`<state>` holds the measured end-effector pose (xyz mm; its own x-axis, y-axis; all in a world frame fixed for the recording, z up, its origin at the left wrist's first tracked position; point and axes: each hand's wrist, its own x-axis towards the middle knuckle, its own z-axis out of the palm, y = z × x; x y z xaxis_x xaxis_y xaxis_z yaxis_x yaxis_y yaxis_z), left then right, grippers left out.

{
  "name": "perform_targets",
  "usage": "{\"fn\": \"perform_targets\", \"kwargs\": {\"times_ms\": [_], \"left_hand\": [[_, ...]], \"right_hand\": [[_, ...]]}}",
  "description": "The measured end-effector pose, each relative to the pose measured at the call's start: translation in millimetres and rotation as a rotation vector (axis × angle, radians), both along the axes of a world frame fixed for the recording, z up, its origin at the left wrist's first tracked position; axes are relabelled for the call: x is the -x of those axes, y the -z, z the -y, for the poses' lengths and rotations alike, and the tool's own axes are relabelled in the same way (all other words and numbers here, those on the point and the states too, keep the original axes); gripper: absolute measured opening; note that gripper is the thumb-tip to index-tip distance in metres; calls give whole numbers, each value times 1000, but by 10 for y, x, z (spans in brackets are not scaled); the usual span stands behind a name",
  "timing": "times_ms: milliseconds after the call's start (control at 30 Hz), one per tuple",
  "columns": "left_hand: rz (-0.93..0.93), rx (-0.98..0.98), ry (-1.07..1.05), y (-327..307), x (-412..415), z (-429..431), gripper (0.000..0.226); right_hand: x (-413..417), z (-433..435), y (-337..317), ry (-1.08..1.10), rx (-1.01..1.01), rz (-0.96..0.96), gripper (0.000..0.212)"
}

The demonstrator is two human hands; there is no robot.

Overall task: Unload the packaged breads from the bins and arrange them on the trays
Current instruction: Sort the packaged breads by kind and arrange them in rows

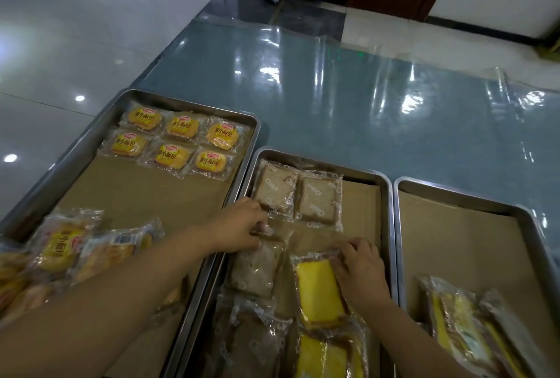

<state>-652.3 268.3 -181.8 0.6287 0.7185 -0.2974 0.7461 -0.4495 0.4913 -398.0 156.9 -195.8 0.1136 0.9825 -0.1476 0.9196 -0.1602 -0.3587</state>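
left hand (239, 226) pinches the brown bread packet (254, 268) at its far edge; right hand (360, 271) grips the yellow packet (316, 289) beside it. two more brown packets (298, 199) lie just beyond.

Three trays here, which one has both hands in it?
The middle tray: the left hand pinches a brown slice and the right hand grips a yellow slice there. The left tray with buns and the right tray hold no hand.
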Motion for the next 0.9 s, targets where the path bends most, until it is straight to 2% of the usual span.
{"fn": "perform_targets", "kwargs": {"times_ms": [100, 167, 300, 400, 467, 533, 567, 600, 700, 767, 833, 900], "left_hand": [[184, 214, -197, -285, 1, -97, 22], [320, 260, -363, -494, -6, -178, 24], [693, 437, -679, -710, -175, -238, 34], [866, 625, -830, -666, -456, -153, 32], [977, 763, -944, -566, -708, -45, 32], [986, 836, -978, -420, -954, 102, 38], [931, 825, -935, -337, -1062, 180, 42], [854, 785, -858, -242, -1157, 250, 47], [629, 461, -656, -25, -1324, 351, 40], [495, 122, -584, 67, -1333, 307, 44], [299, -213, -445, 171, -1305, 196, 55], [79, -365, -264, 277, -1279, 50, 63]], "right_hand": [[24, 20, -70, 39, -81, -31, 31], [57, 33, -110, 77, -127, -157, 35], [168, 12, -186, 264, -175, -537, 41], [262, -31, -215, 424, -167, -793, 34], [315, -87, -229, 570, -108, -1065, 29], [324, -158, -243, 727, -51, -1445, 26], [292, -190, -245, 788, -52, -1578, 24], [239, -219, -248, 846, -67, -1625, 23], [5, -295, -256, 1002, -194, -1503, 31], [-218, -336, -287, 1043, -301, -1226, 24], [-448, -380, -315, 971, -354, -902, 16], [-621, -438, -313, 817, -321, -727, 11]]}}
